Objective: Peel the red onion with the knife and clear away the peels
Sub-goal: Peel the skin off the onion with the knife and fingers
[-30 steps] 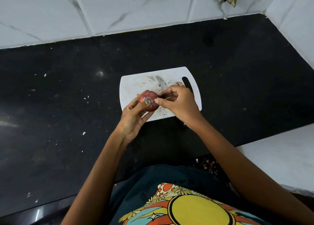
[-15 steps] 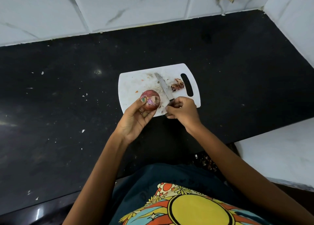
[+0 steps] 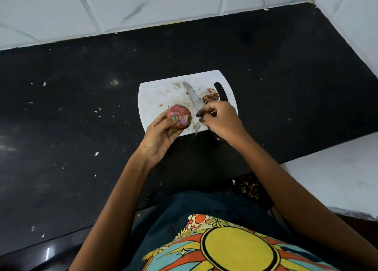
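Peeling is under way: the left hand (image 3: 161,131) grips the red onion (image 3: 179,116) over the near edge of the cutting board (image 3: 155,94), one patch already bared. The right hand (image 3: 219,120), fingers curled, hovers above the knife (image 3: 193,98) lying on the board — whether it grips the handle I cannot tell. Next, I'd say, it must catch loose skin. Half a second ago that hand sat nearer the bench edge; a few peels (image 3: 210,95) lie as before.

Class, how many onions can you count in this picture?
1. The red onion is held in the left hand over the cutting board's near edge. None hidden, as far as visible.
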`<state>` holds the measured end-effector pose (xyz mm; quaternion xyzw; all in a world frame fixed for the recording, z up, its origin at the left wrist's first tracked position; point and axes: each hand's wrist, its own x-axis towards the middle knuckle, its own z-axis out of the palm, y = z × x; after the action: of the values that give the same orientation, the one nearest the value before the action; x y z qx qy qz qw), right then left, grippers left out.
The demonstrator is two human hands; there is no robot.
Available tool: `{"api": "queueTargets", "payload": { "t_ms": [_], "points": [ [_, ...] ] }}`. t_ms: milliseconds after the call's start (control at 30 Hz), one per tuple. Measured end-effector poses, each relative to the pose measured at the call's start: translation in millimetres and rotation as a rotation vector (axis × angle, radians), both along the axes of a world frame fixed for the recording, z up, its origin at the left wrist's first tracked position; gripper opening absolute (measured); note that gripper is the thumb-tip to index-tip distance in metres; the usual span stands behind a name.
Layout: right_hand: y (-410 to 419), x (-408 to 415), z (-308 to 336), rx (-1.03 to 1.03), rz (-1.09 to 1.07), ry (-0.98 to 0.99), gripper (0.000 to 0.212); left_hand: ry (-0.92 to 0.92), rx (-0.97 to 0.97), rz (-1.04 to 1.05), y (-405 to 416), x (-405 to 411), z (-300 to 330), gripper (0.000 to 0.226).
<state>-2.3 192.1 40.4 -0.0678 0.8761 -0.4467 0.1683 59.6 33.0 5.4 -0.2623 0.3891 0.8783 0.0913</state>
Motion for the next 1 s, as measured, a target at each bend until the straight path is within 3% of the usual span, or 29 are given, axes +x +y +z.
{"api": "queueTargets", "payload": {
  "t_ms": [133, 267, 533, 800, 933, 1000],
  "points": [
    [-1.4, -3.1, 15.8, -0.148, 0.034, 0.006, 0.018, 0.02, -0.046, -0.028, 1.1, -1.7, 2.1, 0.048],
    [-6.4, -1.5, 17.7, -0.126, 0.108, 0.028, 0.025, 0.06, -0.067, -0.059, 3.0, -3.5, 4.5, 0.057],
    [-6.5, -4.1, 14.8, -0.128, 0.084, 0.039, 0.024, 0.074, -0.115, -0.077, 2.3, -7.3, 4.9, 0.033],
    [-4.6, -6.3, 10.8, -0.122, 0.012, 0.079, 0.011, 0.069, -0.119, -0.093, 0.1, -9.2, 4.0, 0.042],
    [-5.0, -0.5, 14.9, -0.129, 0.102, 0.076, 0.024, 0.074, -0.142, -0.087, 0.2, -11.4, 6.1, 0.053],
    [-6.3, 0.7, 14.4, -0.109, 0.113, 0.108, 0.02, 0.075, -0.148, -0.086, -0.3, -11.6, 5.5, 0.052]
  ]
}}
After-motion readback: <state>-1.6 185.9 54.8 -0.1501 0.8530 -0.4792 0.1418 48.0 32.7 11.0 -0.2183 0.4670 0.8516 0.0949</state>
